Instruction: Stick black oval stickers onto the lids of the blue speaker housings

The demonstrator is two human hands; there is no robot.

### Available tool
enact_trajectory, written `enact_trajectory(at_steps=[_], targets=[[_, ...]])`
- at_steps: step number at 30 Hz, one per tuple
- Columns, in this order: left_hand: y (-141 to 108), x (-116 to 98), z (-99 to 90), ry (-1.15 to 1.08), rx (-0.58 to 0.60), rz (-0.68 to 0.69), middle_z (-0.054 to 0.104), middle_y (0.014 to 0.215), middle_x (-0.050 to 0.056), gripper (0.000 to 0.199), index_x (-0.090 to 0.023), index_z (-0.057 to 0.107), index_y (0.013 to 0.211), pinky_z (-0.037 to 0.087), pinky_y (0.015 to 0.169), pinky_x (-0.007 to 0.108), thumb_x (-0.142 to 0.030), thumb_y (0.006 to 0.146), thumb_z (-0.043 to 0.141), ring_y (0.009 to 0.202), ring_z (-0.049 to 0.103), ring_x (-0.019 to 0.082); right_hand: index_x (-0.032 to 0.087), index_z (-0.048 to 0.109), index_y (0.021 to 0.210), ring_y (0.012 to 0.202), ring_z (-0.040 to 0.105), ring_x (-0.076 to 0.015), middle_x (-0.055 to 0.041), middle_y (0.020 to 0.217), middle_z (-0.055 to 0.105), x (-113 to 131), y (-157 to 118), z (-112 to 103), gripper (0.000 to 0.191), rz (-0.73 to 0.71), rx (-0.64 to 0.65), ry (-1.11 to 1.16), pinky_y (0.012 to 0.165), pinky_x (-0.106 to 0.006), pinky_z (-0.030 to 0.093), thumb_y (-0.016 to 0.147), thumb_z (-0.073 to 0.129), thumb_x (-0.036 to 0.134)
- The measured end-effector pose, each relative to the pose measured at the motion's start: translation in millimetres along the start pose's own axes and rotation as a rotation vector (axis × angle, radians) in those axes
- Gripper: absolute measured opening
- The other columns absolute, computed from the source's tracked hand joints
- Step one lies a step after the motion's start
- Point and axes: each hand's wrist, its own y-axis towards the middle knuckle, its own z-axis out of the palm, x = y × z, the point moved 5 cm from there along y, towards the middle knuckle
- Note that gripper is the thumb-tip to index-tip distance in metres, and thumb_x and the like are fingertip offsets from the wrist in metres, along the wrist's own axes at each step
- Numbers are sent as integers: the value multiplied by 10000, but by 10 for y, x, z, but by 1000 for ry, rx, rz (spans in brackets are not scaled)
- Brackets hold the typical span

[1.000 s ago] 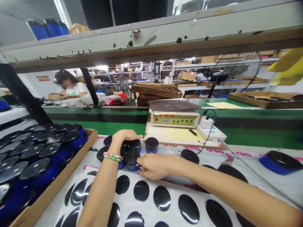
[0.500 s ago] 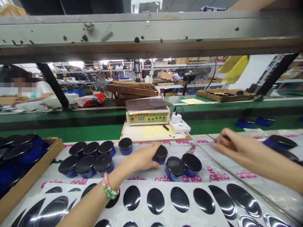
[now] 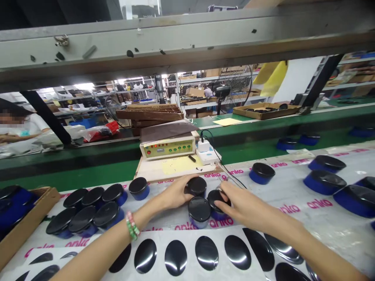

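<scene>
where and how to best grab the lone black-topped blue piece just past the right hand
Grip the lone piece by opposite sides of its blue wall, probably from above: it stands black face up, its rounded side shows, and no other piece touches it.

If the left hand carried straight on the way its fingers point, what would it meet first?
For the left hand, most likely the round, black-topped container right at its fingers; they may be touching it, but depth is unclear from this one view.
</scene>
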Motion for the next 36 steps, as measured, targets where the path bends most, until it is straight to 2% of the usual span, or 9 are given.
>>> enact_trajectory(at_steps=[6, 11, 15, 17, 20, 25, 28, 31, 36], targets=[[58, -77, -74, -35, 168, -30, 558, 1256, 78, 566, -202, 443, 1284, 478, 937, 344, -121, 746, 600, 1096, 575, 201, 238, 399, 785, 654, 525, -168, 1, 815, 535, -85, -160, -119, 274, 44, 29, 26, 543, -279, 370, 860, 497, 483], [68, -203, -91, 28, 141, -32, 407, 1402, 48, 610, -234, 458, 1289, 284, 1109, 391, -51, 706, 463, 1296, 373, 210, 222, 369, 757, 669, 512, -206, -60, 828, 510, -896, -123, -660, 307, 391, -341, -161, 568, -318, 359, 847, 452, 503], [117, -221, 14, 21, 150, -63, 506, 1293, 36, 559, -241, 561, 1183, 299, 1093, 397, -51, 673, 430, 1227, 444, 223, 223, 362, 705, 705, 529, -223, -53, 784, 504, -1275, -53, -771, 288, 464, -378, -170, 599, -315, 376, 727, 606, 374], [119, -274, 2, 15, 98, -78, 527, 1248, 50, 448, -231, 581, 1145, 307, 1083, 414, -105, 729, 471, 1200, 459, 239, 218, 389, 717, 682, 528, -215, -31, 737, 508, -1149, -66, -780, 265, 431, -371, -140, 587, -309, 379, 744, 598, 379], [65, -497, -65, -62, -63, -82, 484, 1296, 68, 333, -230, 521, 1210, 314, 1080, 410, -313, 899, 437, 1226, 426, 231, 209, 463, 847, 704, 546, -190, -10, 796, 552, -612, -114, -776, 299, 295, -358, -32, 594, -288, 411, 807, 551, 493], [-74, -865, 51, -932, 38, -200, 620, 1055, 115, 548, -185, 501, 1263, 545, 773, 374, -567, 942, 274, 888, 621, 211, 232, 446, 1140, 736, 572, -161, 2, 873, 570, 395, -98, -635, 458, -110, -258, 401, 624, -268, 460, 801, 625, 484], [-121, -856, 4, -1122, 29, -282, 650, 1039, 113, 398, -147, 602, 1147, 547, 779, 353, -450, 912, 496, 816, 640, 186, 225, 454, 930, 585, 476, -129, 34, 698, 473, 541, -109, -614, 257, -114, -428, 362, 533, -257, 398, 884, 510, 472], [-127, -780, -97, -1210, -10, -297, 654, 1051, 105, 343, -135, 643, 1065, 534, 814, 357, -369, 815, 662, 874, 631, 202, 230, 364, 739, 538, 424, -128, 30, 621, 414, 530, -144, -575, 319, -151, -461, 471, 478, -255, 348, 984, 260, 407], [-99, -797, -157, -1153, -1, -158, 663, 970, 79, 415, -127, 619, 1052, 473, 792, 233, -302, 708, 771, 886, 615, 165, 218, 482, 833, 586, 484, -108, 25, 701, 520, 650, -214, -499, 229, -356, -457, 303, 537, -235, 380, 994, 335, 289]])
